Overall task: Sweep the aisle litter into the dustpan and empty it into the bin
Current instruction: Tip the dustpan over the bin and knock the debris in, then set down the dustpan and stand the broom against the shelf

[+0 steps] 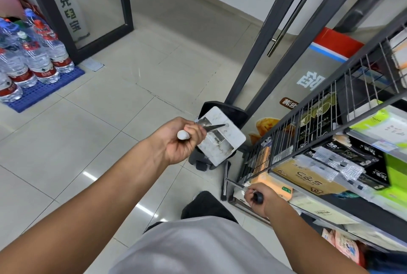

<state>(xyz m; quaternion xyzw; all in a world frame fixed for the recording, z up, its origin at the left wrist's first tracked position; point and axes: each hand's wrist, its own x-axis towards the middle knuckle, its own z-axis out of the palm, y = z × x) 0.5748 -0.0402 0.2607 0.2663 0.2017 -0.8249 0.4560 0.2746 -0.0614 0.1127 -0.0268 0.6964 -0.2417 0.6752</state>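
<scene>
we grip the white handle end of the dustpan [220, 136] in our left hand [179, 141], fingers wrapped tight around it, holding the white pan tilted above the black bin [231, 113], which stands on the tiled floor [99, 119] against the dark door frame [248, 64]. our right hand [262, 199] is fisted around the black-capped handle of the broom [225, 182], whose dark head rests on the floor just beside the wire shelf [308, 132] of tissue packs. water bottles [33, 53] stand on a blue pallet [44, 88] well apart, far left.
</scene>
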